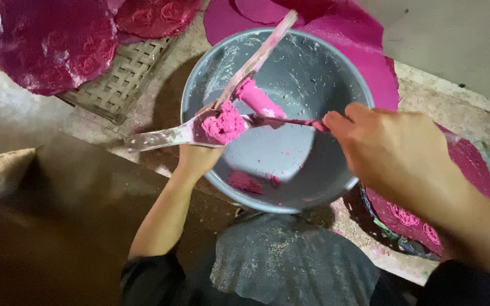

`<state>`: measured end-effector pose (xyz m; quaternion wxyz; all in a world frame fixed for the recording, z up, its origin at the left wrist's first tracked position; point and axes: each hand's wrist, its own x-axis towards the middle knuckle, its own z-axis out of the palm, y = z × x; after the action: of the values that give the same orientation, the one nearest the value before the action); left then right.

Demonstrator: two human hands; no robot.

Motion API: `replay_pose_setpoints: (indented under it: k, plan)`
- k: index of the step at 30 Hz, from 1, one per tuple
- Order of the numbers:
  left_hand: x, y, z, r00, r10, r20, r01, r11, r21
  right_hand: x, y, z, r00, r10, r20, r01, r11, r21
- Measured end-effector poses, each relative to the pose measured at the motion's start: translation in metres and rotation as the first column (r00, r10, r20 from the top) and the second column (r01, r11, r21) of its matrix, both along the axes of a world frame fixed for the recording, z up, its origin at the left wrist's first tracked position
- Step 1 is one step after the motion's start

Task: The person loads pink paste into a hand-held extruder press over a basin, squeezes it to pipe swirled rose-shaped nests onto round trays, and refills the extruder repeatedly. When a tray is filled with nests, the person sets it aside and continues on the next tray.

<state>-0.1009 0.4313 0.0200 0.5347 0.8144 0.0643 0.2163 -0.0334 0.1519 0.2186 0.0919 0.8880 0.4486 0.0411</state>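
A grey metal bowl sits in front of me with smears of pink dough inside. My left hand grips the bowl's near-left rim and holds a metal ladle loaded with a lump of pink dough. My right hand holds a thin pink-stained scraper whose tip touches the dough on the ladle. A long pink-coated stick leans across the bowl's far rim. A roll of pink dough lies in the bowl below it.
Glossy pink sheets lie on a woven bamboo tray at the upper left. More flat pink sheets lie behind the bowl, and another at the right. My dusty dark knee is below the bowl.
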Motion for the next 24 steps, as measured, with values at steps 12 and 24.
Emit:
replay_pose_setpoints:
  k: [12, 24]
  plan:
    - [0.023, -0.033, -0.034, 0.88, -0.475, 0.032, 0.429, 0.762, -0.485, -0.011, 0.07, -0.008, 0.939, 0.34, -0.051, -0.343, 0.937, -0.06]
    - [0.014, -0.025, 0.001, 0.965, -0.173, 0.199, 0.04, 0.841, 0.54, -0.011, 0.066, -0.069, 0.95, 0.299, 0.088, -0.285, 0.948, -0.142]
